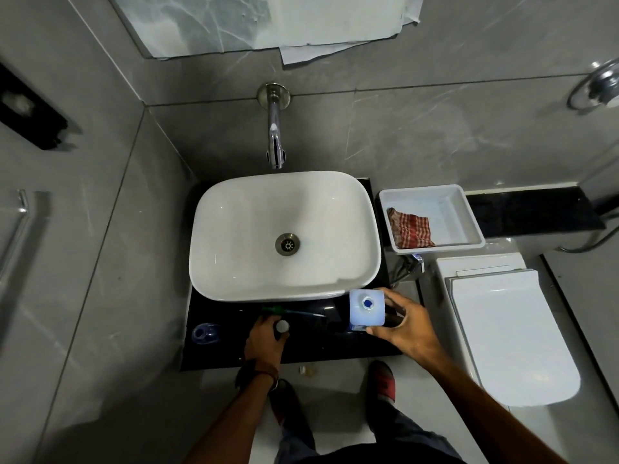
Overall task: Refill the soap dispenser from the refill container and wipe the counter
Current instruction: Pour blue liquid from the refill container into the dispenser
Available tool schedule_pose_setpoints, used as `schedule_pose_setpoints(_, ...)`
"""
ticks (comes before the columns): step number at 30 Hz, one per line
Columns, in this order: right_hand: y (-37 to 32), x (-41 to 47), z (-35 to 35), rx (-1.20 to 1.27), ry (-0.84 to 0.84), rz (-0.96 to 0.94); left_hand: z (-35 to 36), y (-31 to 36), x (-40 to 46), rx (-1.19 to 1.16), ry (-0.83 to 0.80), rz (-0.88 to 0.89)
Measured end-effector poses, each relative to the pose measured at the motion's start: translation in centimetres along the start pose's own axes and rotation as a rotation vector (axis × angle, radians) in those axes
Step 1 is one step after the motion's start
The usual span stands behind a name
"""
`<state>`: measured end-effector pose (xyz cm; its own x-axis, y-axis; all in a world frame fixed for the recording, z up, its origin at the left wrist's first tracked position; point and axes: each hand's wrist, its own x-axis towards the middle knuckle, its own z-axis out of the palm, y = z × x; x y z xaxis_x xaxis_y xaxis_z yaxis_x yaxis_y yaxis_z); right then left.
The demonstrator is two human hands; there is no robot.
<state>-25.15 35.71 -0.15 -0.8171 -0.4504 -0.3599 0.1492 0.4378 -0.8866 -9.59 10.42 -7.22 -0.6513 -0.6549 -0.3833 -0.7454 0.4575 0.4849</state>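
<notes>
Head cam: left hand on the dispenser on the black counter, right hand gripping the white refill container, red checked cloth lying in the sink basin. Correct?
One error. The red checked cloth lies in the white rectangular plastic tray right of the white ceramic sink basin, not in the basin. The head view shows it. Left hand on the dispenser and right hand gripping the white refill container hold.

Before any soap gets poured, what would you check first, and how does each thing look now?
1. Left hand grips the small dark soap dispenser with the silver top: ok.
2. Right hand holds the pale blue square refill container: ok.
3. Refill container's blue cap off: not ok, seemingly still on.
4. Dispenser opened: cannot tell.
5. Red checked cloth ready in the white plastic tray: ok.
6. Black counter dry: cannot tell.
</notes>
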Motion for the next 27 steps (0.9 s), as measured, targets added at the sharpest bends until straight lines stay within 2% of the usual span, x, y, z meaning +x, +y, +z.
schedule_pose_setpoints(13, 2.7, 0.2, 0.8, -0.018, -0.011, -0.004, -0.1, -3.6, -1.9, -0.262, 0.103, -0.056)
schedule_pose_setpoints(22, 4.2, 0.7, -0.1, -0.007, -0.060, 0.000, -1.7, -8.9, -4.6, -0.564, 0.245, -0.319)
schedule_pose_setpoints(25, 4.2, 0.8, -0.8, -0.044, -0.124, 0.007, -3.7, -10.3, -4.7, -0.571, 0.270, -0.362)
schedule_pose_setpoints(27, 4.5, 1.1, -1.2, -0.060, -0.136, 0.009, -5.5, -11.1, -4.4, -0.440, 0.305, -0.346)
